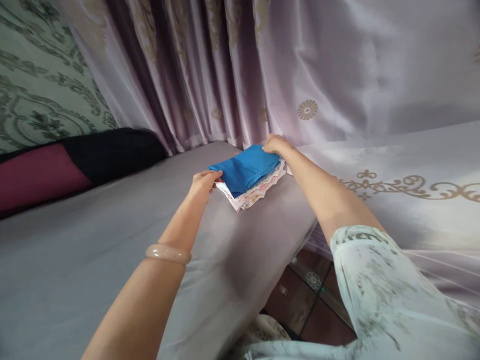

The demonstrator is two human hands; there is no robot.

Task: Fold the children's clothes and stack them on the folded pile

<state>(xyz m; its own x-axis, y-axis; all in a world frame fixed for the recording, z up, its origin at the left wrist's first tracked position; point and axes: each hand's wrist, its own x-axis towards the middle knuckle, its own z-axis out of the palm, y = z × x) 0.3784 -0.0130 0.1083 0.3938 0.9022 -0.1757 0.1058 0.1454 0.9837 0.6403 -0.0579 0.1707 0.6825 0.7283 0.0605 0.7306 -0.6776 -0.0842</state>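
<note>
A folded blue cloth (245, 167) lies on top of a stack of folded patterned fabric (258, 195), whose white and floral edges stick out at the front and right. My left hand (205, 181) pinches the blue cloth's left corner between thumb and fingers. At its far right corner, my right hand (275, 144) is closed on the cloth's edge, the fingertips partly hidden. The stack rests near the far corner of a grey-sheeted bed (180, 220), close to the curtain.
Shiny mauve curtains (240, 75) with gold motifs hang behind the bed and along the right. A black and maroon cushion-like bundle (112, 155) lies along the left far edge. Dark red floor tiles (296, 295) show below the bed's right edge.
</note>
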